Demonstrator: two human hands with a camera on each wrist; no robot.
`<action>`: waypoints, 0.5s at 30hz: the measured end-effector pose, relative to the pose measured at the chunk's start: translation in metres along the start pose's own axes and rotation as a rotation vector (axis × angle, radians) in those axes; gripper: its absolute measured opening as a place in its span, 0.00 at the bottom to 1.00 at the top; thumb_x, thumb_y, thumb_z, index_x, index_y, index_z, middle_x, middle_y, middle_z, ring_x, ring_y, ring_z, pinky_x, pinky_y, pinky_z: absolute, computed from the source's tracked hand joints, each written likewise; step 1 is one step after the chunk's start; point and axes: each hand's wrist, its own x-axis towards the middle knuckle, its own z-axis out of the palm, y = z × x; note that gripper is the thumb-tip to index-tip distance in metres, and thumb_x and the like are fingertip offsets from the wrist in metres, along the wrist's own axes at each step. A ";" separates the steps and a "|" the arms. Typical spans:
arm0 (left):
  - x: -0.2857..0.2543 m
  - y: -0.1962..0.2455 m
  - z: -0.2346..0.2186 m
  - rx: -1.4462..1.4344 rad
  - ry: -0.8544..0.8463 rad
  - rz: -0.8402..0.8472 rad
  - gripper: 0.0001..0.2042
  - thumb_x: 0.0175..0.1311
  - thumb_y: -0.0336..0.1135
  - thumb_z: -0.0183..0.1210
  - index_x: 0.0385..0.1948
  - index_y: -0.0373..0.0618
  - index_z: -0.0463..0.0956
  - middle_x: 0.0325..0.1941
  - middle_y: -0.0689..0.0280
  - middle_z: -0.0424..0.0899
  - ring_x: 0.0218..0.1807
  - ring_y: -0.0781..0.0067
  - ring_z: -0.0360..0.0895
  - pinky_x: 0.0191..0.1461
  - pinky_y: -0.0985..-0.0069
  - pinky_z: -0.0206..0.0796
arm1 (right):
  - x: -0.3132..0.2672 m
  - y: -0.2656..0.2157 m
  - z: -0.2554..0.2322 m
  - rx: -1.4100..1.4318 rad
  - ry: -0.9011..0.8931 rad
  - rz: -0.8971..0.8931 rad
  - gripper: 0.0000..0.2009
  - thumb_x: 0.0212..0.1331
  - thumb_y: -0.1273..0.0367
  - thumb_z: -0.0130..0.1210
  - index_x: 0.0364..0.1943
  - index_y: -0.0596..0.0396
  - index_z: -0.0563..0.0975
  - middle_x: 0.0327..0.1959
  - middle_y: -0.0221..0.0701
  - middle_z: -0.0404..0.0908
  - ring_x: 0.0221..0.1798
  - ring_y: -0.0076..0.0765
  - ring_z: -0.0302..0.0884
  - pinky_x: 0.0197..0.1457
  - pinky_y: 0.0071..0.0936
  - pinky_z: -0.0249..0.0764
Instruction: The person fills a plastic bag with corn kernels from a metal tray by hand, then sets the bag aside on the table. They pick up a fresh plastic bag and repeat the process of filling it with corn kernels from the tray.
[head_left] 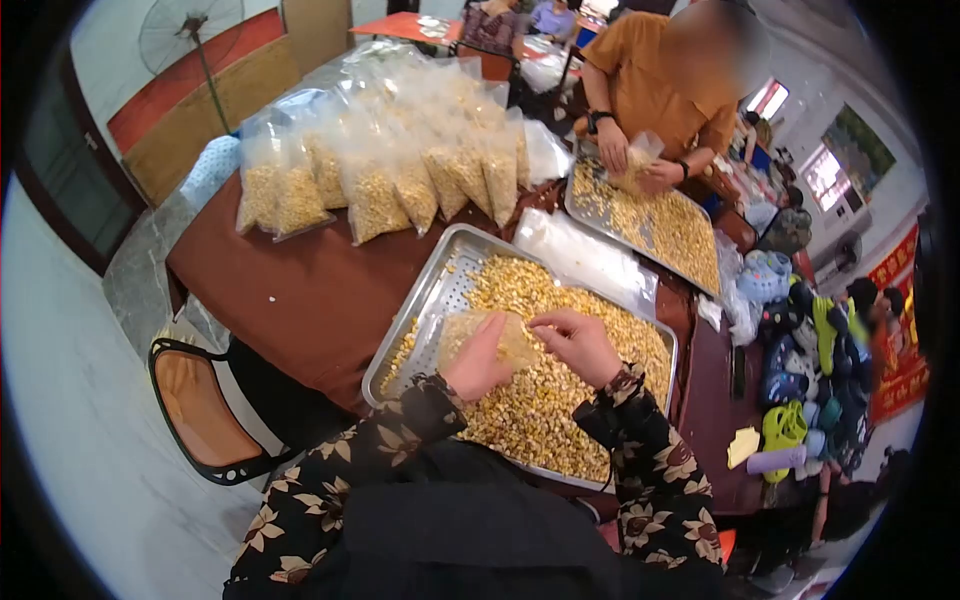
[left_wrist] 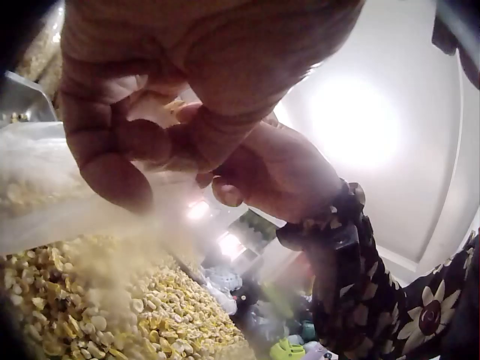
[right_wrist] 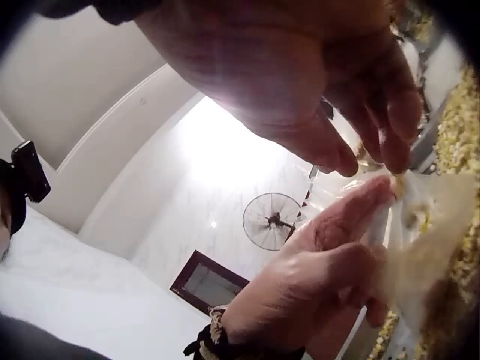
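A: In a pale-walled room, what is carried by the table (head_left: 300, 290) covered in brown cloth?

B: A shallow, rectangular silver metal tray (head_left: 445, 288) with a perforated bottom is heaped with yellow and cream kernels (head_left: 540, 425). Beyond it, clear plastic bags (head_left: 375, 195), standing bunched together, are filled with similar kernels.

A: And the hands?

B: Over the tray, a translucent plastic bag (head_left: 458, 332) with kernels inside is gripped between the thumb and fingers of the left hand (head_left: 482, 362). The right hand (head_left: 585, 347) is held at its upper edge, fingers bent and tips close together; whether anything is pinched cannot be told.

A: What is placed alongside?

B: Flat, whitish plastic bags (head_left: 585, 260) are laid beside a second silver metal tray (head_left: 635, 248), also spread with kernels.
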 end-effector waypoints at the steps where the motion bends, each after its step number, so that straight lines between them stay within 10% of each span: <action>1: 0.001 0.010 -0.005 -0.108 -0.060 -0.118 0.37 0.45 0.27 0.59 0.61 0.29 0.53 0.63 0.43 0.60 0.66 0.47 0.57 0.66 0.68 0.55 | -0.007 0.003 -0.006 0.003 0.012 0.021 0.10 0.55 0.66 0.57 0.38 0.55 0.80 0.33 0.38 0.81 0.35 0.41 0.78 0.40 0.30 0.73; 5: 0.003 0.007 -0.011 -0.105 -0.117 -0.124 0.37 0.48 0.30 0.60 0.62 0.28 0.52 0.66 0.43 0.57 0.69 0.50 0.54 0.70 0.69 0.49 | -0.041 0.033 -0.016 -0.227 -0.023 0.090 0.13 0.52 0.65 0.60 0.41 0.54 0.80 0.38 0.37 0.79 0.33 0.35 0.77 0.39 0.28 0.74; 8: 0.005 0.007 -0.016 -0.046 -0.149 -0.064 0.38 0.49 0.32 0.61 0.62 0.27 0.52 0.67 0.43 0.56 0.70 0.49 0.53 0.71 0.68 0.47 | -0.078 0.048 -0.010 -0.543 -0.073 0.210 0.27 0.48 0.58 0.62 0.55 0.48 0.71 0.53 0.41 0.70 0.48 0.49 0.74 0.50 0.40 0.72; 15: 0.010 -0.017 -0.015 0.036 -0.165 0.074 0.33 0.58 0.46 0.59 0.60 0.33 0.58 0.61 0.46 0.64 0.65 0.51 0.62 0.66 0.68 0.53 | -0.093 0.035 0.029 -0.546 0.010 0.486 0.34 0.45 0.59 0.65 0.59 0.49 0.65 0.52 0.45 0.67 0.47 0.53 0.73 0.49 0.41 0.72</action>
